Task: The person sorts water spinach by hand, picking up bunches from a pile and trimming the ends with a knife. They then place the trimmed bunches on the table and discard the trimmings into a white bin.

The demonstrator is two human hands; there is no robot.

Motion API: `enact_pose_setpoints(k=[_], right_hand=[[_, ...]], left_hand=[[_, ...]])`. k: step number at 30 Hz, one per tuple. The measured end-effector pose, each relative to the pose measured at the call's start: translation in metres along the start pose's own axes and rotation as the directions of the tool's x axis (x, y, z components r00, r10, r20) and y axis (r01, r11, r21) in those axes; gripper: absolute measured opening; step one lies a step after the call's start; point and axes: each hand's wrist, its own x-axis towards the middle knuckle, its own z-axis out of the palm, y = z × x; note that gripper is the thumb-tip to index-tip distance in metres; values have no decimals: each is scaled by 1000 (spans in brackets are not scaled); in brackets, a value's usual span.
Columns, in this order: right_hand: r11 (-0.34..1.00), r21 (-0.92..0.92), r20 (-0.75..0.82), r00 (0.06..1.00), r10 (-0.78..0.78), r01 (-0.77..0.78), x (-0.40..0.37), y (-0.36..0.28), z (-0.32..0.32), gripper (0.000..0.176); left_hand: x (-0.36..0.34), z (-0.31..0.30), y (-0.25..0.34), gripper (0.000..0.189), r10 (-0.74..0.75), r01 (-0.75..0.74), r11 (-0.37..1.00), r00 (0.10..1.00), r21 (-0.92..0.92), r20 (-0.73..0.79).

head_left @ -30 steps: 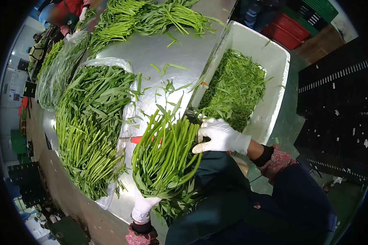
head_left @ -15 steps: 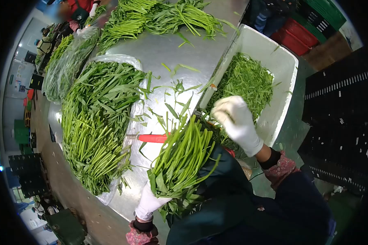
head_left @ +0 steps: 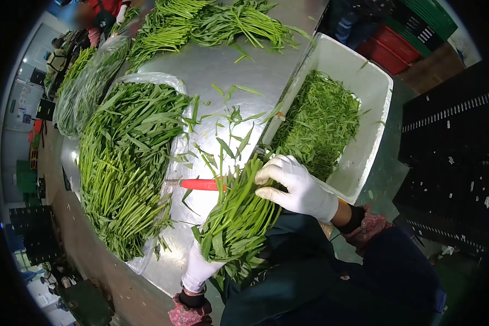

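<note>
Green bundle (head_left: 234,220), left hand (head_left: 200,267) gripping its leafy end, right hand (head_left: 299,189) half-open, fingers (head_left: 273,173) curled at stems (head_left: 245,187)

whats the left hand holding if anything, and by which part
A bunch of long green stems, held near its leafy end in the white-gloved left hand.

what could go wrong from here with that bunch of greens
The red-handled tool lies against the long-stemmed green bunch, so it could get knocked or snag stems. Stems splay above the white-gloved left hand, so some might slip out. The white-gloved right hand is near the white rectangular tub; stems could drop in.
</note>
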Motion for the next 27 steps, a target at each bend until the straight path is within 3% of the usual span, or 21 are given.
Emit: enact_pose_setpoints(k=[6, 9, 12, 13, 14, 16, 18, 19, 20, 21, 22, 23, 24, 26, 27], right_hand=[[991, -98, 303, 945, 119, -93, 8, 2, -5, 32], [997, -69, 293, 955, 35, -15, 12, 0, 2, 27], [994, -84, 510, 853, 108, -75, 19, -1, 11, 29], [997, 45, 412, 910, 45, -69, 17, 3, 21, 26], [986, -167, 400, 915, 49, 21, 14, 5, 24, 24], [810, -556, 376, 925, 47, 185, 12, 5, 27, 23], [650, -728, 362, 927, 98, 216, 12, 17, 21, 16], [654, -755, 249, 900, 358, -51, 14, 46, 26, 14], [536, -844, 139, 963, 230, -6, 7, 78, 17, 9], [445, -894, 1, 993, 115, -51, 0, 116, 6, 4], [407, -911, -35, 995, 94, -70, -6, 131, -10, 8], [264, -950, -76, 945, 318, -165, 2, 121, -24, 13], [264, -949, -144, 980, 134, -176, 4, 123, -35, 21], [651, -742, -233, 972, -28, -159, 13, 86, -46, 19], [840, -499, -171, 974, 149, -216, 15, 72, -46, 16]], left_hand=[[3, -4, -4, 71, 63, -70, 973, 997, 219, 39], [4, -9, -6, 71, 67, -97, 898, 994, 430, 84], [2, -16, -19, 76, 79, -120, 879, 991, 462, 106], [2, -14, -21, 76, 119, -146, 880, 989, 452, 87], [2, -14, -21, 77, 132, -153, 881, 988, 448, 78], [1, -15, -19, 78, 133, -150, 882, 989, 447, 70], [-2, -16, -15, 80, 63, -80, 935, 996, 347, 62], [-4, -16, -13, 81, 5, -19, 971, 998, 238, 60], [-6, -17, -13, 83, -50, 42, 991, 997, 126, 64], [-7, -25, -19, 87, -61, 43, 987, 992, 157, 109], [-7, -25, -17, 86, -50, 37, 992, 993, 121, 106], [-9, -24, -14, 86, -42, 34, 996, 994, 84, 100], [-10, -22, -13, 86, -37, 33, 998, 995, 46, 92], [-10, -23, -12, 82, -35, 31, 996, 998, 85, 55], [-7, -21, -7, 80, -21, 15, 991, 999, 130, 49]])
